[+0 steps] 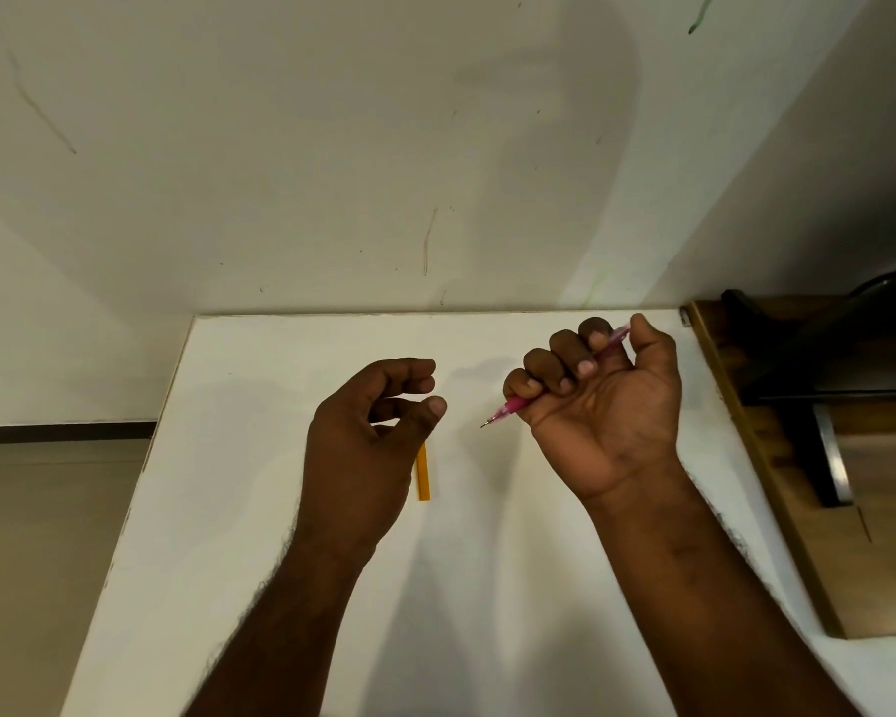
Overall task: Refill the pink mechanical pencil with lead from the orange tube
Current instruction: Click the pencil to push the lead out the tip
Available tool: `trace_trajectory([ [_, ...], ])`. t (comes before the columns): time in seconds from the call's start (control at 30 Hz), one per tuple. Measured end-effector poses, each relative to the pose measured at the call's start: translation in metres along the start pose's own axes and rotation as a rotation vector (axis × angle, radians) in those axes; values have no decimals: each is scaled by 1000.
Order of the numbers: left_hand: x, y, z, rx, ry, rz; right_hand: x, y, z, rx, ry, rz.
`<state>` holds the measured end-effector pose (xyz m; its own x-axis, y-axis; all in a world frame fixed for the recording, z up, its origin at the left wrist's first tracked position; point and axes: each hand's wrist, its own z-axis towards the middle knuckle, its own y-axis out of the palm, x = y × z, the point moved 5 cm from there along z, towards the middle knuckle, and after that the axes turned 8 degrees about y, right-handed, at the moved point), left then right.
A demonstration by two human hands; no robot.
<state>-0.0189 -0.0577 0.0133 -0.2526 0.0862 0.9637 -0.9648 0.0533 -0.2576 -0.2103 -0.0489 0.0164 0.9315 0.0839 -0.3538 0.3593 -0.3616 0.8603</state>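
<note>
My right hand (603, 406) is closed in a fist around the pink mechanical pencil (510, 406), thumb on its rear end, metal tip pointing down-left. My left hand (371, 432) hovers to the left of the tip, fingers curled with thumb and forefinger close together; I cannot tell whether anything is pinched between them. The orange lead tube (423, 473) lies flat on the white table (260, 458), partly hidden under my left hand.
The white table butts against a pale, scuffed wall (332, 147). A brown wooden surface (849, 535) with a dark object on it adjoins the table's right edge. Floor shows past the table's left edge.
</note>
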Motion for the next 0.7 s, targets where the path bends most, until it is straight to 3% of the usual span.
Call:
trace_trajectory([
  [0.7,8,6,-3,-81,18,30,3,5,-3,-43,10,50],
])
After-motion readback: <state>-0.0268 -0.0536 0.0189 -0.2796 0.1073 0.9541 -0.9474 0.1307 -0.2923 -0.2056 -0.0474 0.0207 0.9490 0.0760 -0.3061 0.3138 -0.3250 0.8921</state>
